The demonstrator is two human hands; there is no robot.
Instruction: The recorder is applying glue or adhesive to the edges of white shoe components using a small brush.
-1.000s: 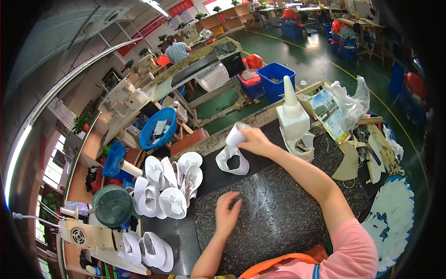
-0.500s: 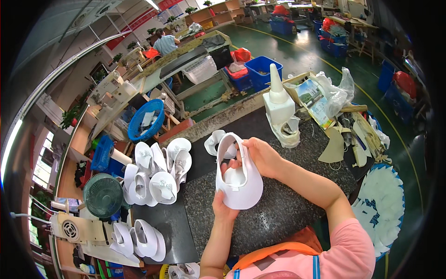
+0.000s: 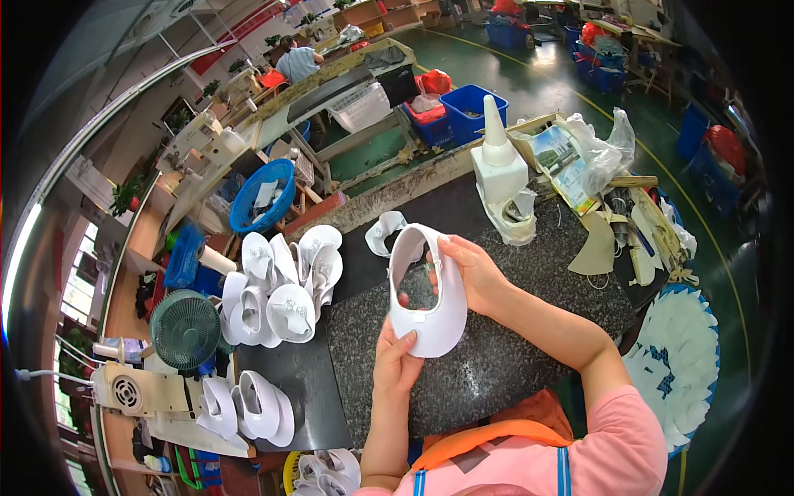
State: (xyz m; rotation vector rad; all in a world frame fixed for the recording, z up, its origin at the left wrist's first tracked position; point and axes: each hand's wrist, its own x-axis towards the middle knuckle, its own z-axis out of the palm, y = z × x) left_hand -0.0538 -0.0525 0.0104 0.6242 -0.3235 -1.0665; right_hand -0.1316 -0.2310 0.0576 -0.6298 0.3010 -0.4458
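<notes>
Between my hands, above the dark speckled tabletop, I hold a white shoe upper [image 3: 440, 325] with its oval opening facing up. My left hand [image 3: 396, 360] pinches its rounded lower end, thumb on top. My right hand [image 3: 473, 273] grips the far right rim; some of its fingertips show through the opening. Another white upper [image 3: 384, 232] lies just beyond the held one. To the left stands a cluster of several white uppers [image 3: 291, 312], some with a grey pattern inside. Closer to me on that side are further white uppers [image 3: 263, 405].
A white squeeze bottle [image 3: 499, 169] with a cone nozzle stands at the back right, near scraps and a plastic bag [image 3: 608, 157]. A green fan [image 3: 185, 329] is at left. Blue baskets [image 3: 263, 197] sit beyond the table. White pieces fill a round basket [image 3: 678, 364] at right.
The held upper is turned slightly, and its opening shows more of the tabletop through it. My left thumb has moved onto its lower end. The whole view has shifted a little.
</notes>
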